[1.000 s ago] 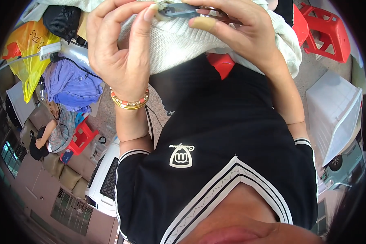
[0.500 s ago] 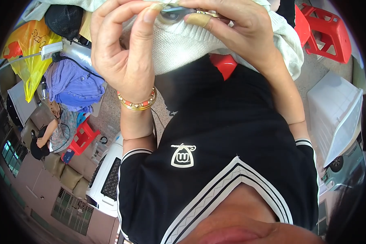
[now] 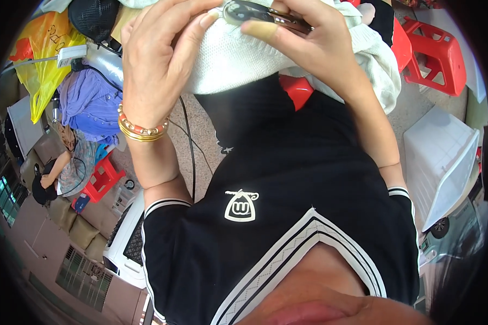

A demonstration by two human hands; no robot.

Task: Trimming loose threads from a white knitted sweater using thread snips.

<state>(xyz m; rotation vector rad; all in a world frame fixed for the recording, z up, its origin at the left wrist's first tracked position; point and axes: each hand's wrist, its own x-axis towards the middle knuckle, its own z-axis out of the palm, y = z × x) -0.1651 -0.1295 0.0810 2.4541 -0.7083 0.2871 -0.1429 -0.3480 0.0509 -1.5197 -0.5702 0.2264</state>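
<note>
A white knitted garment [image 3: 222, 67] lies across my lap and up to the top edge of the view. My right hand [image 3: 314, 40] grips a small black and metal hand tool [image 3: 265, 15] whose rounded, ring-like end points left, over the knit. A yellowish plaster or cover wraps my right thumb. Beside that rounded end, at the garment's upper left, is my left hand [image 3: 157, 59], thumb and fingertips brought close together. What they pinch, if anything, is too small to make out. The upper fingers are partly cut off by the picture's edge.
Left of me are a purple garment [image 3: 95, 105], a yellow plastic bag [image 3: 43, 81] and a black mesh item [image 3: 94, 19]. Another person's arm [image 3: 57, 172] shows near a red stool [image 3: 104, 177]. On the right stand a red stool [image 3: 434, 57] and a translucent plastic bin [image 3: 442, 157].
My left hand and forearm have shifted left and slightly down, its fingers drawing away from the tool. The right hand has turned a little, showing more of the tool.
</note>
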